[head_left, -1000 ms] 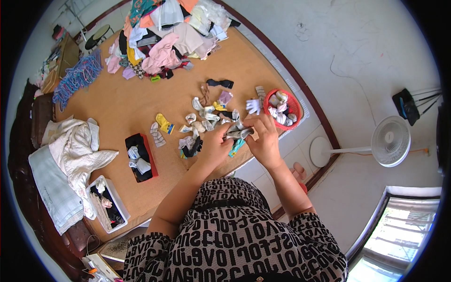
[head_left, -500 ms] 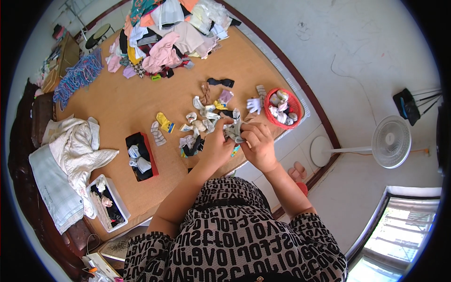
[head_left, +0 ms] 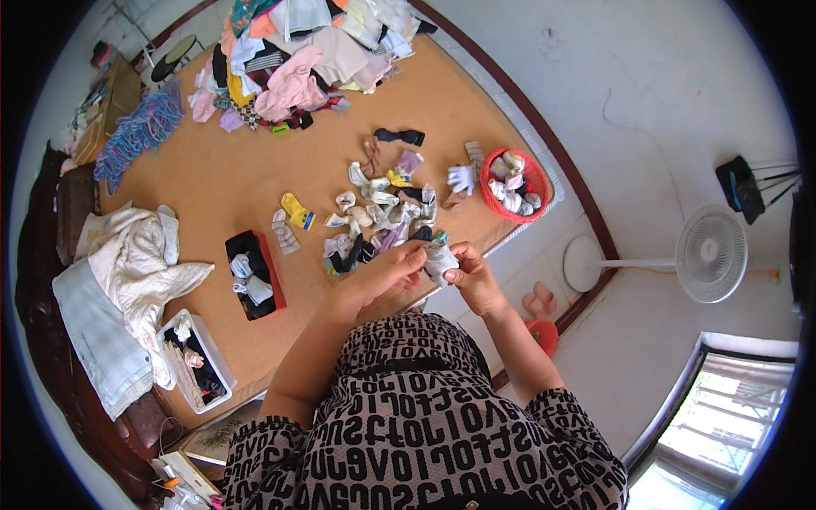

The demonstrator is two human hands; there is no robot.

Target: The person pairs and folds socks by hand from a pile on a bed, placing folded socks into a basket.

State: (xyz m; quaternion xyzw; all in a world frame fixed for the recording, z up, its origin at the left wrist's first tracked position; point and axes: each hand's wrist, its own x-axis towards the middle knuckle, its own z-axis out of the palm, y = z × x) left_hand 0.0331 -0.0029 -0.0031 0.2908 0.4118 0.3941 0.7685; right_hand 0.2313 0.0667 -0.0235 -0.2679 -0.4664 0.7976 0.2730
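Observation:
Close in front of my body, both hands grip a pale grey-white sock (head_left: 440, 260), which looks bunched or folded. My left hand (head_left: 393, 270) pinches its left edge with thumb and fingers. My right hand (head_left: 478, 280) holds the right side, thumb laid across the fabric. Just beyond them, loose socks (head_left: 382, 209) lie in a jumbled patch, white, purple, black and yellow. A yellow sock (head_left: 297, 211) and a striped grey one (head_left: 284, 232) lie left of that patch. To the right stands a red basket (head_left: 544, 180) with rolled socks inside.
A red-sided box (head_left: 274, 280) and a white bin (head_left: 223, 381) hold socks on the left, near folded bedding (head_left: 110, 340). A large clothes pile (head_left: 297, 81) and blue hangers (head_left: 144, 132) lie farther off on the brown mat. A white fan (head_left: 710, 253) stands right.
My hands have come lower and closer to my body with the sock. It now shows as a more compact bundle, and more of the loose socks beyond is uncovered.

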